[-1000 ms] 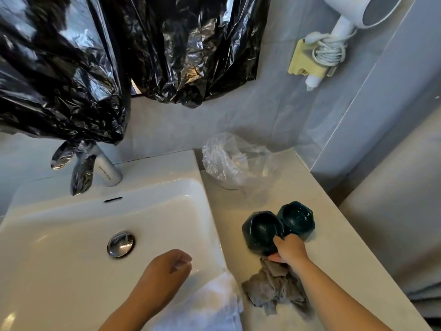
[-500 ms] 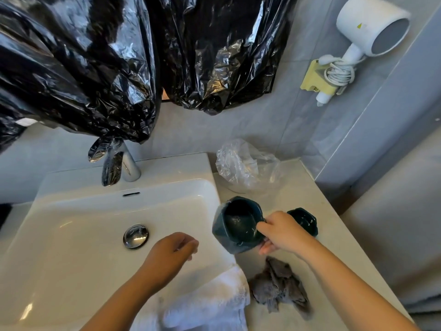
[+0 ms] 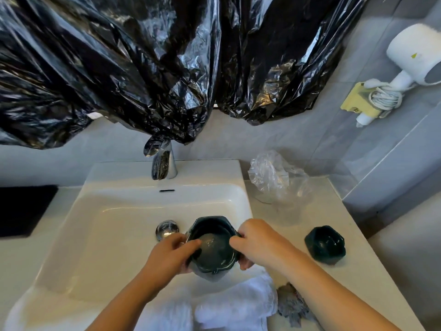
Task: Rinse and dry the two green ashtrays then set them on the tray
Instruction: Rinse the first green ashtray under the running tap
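Left hand (image 3: pixel 169 254) and right hand (image 3: pixel 257 242) gripped 1 ashtray (image 3: pixel 212 247) over the sink (image 3: pixel 107 235).
The 2nd ashtray (image 3: pixel 325 244) sat apart on the counter (image 3: pixel 353 283).

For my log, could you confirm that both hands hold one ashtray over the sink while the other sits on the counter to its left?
Not quite: the head view shows the other ashtray on the counter right of the sink, not left. The left hand and right hand do hold one ashtray over it.
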